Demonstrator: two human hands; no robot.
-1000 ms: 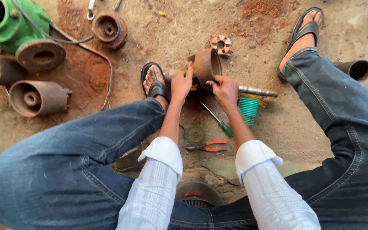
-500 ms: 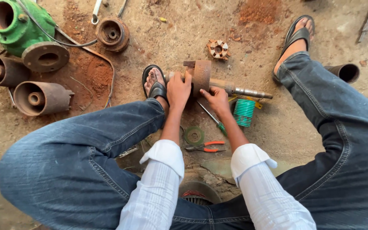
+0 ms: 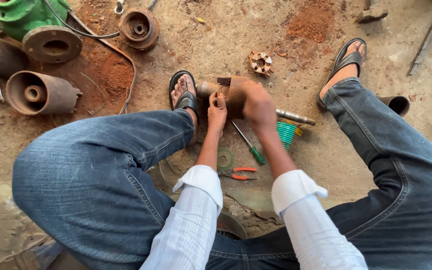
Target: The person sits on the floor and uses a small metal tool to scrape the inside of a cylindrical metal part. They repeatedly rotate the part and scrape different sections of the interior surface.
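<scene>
Dusty concrete floor (image 3: 276, 30), stained with rust-red powder, fills the view, and a person sits on it with knees spread wide in blue jeans. Between the two sandalled feet lies a rusty metal cylinder (image 3: 233, 95) on a steel shaft (image 3: 296, 118), which sticks out toward 3 o'clock. The left hand (image 3: 217, 111) presses against the cylinder's near left side, fingers curled narrow around its edge at about 7 o'clock of the part. The right hand (image 3: 257, 106) lies over the cylinder's top and right side, blurred, its fingers wrapped down onto the metal; how tightly they grip cannot be told. So the cylinder sits directly between and under both sets of fingers, touching them.

Just below the hands, toward 6 o'clock, lie a green-handled screwdriver (image 3: 251, 145), a green ribbed spool (image 3: 286, 134), a round green disc (image 3: 224, 159) and orange-handled pliers (image 3: 238, 173). At 12 o'clock of the cylinder rests a small toothed ring (image 3: 260, 62). Far off at 10 o'clock stand a green pump housing (image 3: 18, 15), a rusty flange (image 3: 52, 44), two rusty pipe sections (image 3: 38, 92) and a round rusty hub (image 3: 139, 28).
</scene>
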